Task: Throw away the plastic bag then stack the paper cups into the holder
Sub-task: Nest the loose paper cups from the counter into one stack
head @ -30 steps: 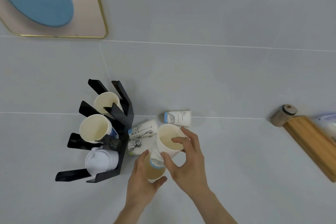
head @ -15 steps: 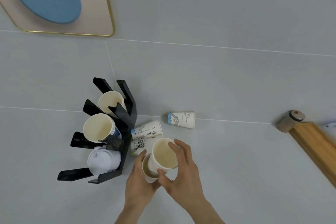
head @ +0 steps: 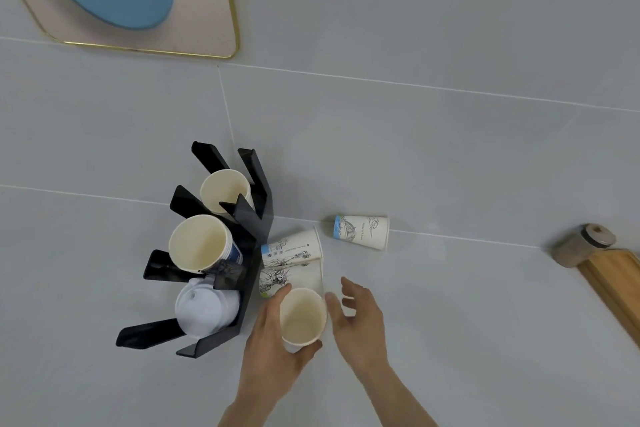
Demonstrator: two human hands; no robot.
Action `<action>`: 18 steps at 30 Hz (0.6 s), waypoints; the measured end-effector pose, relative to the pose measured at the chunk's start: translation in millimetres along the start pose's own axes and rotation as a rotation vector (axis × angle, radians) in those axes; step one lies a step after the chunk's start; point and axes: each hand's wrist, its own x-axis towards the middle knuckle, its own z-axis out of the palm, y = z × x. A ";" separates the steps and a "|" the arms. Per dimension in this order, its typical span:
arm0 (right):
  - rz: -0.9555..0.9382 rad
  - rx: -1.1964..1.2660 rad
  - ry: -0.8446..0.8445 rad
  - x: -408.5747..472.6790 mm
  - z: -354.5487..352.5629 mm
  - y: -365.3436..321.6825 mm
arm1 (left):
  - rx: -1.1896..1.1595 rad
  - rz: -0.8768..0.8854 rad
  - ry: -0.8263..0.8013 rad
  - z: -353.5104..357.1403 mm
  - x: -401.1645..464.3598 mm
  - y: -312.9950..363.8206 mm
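Cup (head: pixel 302 317), mouth up, sits wrapped in the left hand (head: pixel 273 340), thumb under its near rim and fingers behind. The right hand (head: pixel 360 319) hovers just beside it, fingers spread, holding nothing. Two cups (head: pixel 294 263) lie on their sides between the held cup and the black holder (head: pixel 252 218), touching the holder's right edge; a third (head: pixel 362 231) lies apart to the right. The holder carries two cup stacks and white lids (head: pixel 204 308). Bare counter (head: pixel 450 166) spreads right toward a wooden board (head: pixel 616 284). Half a second ago the right hand gripped the upper cup; now that cup is nested and the hand has let go.
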 end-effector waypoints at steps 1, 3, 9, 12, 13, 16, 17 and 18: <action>0.067 -0.060 -0.011 10.5 0.7 -1.5 | 0.007 0.003 0.002 -1.3 0.9 -1.0; 0.185 -0.136 -0.107 28.7 5.4 -1.4 | 0.017 -0.007 -0.014 -3.4 2.7 -3.2; 0.472 0.019 -0.209 51.8 32.9 1.8 | 0.002 -0.012 -0.025 -4.7 6.2 -5.4; 0.540 0.217 -0.168 52.7 35.3 16.2 | 0.002 0.001 -0.016 -3.6 9.4 -4.4; 0.533 0.292 -0.132 51.1 30.5 16.5 | -0.003 0.009 -0.013 -3.0 10.2 -5.2; 0.407 0.492 0.033 45.6 2.5 5.3 | -0.016 -0.002 0.007 -2.8 10.9 -4.8; 0.346 0.541 0.097 43.2 -9.7 -1.5 | -0.013 -0.010 0.014 -2.3 10.7 -4.7; 0.289 0.573 0.159 40.5 -22.5 -10.1 | -0.008 -0.015 0.017 -1.7 10.7 -3.8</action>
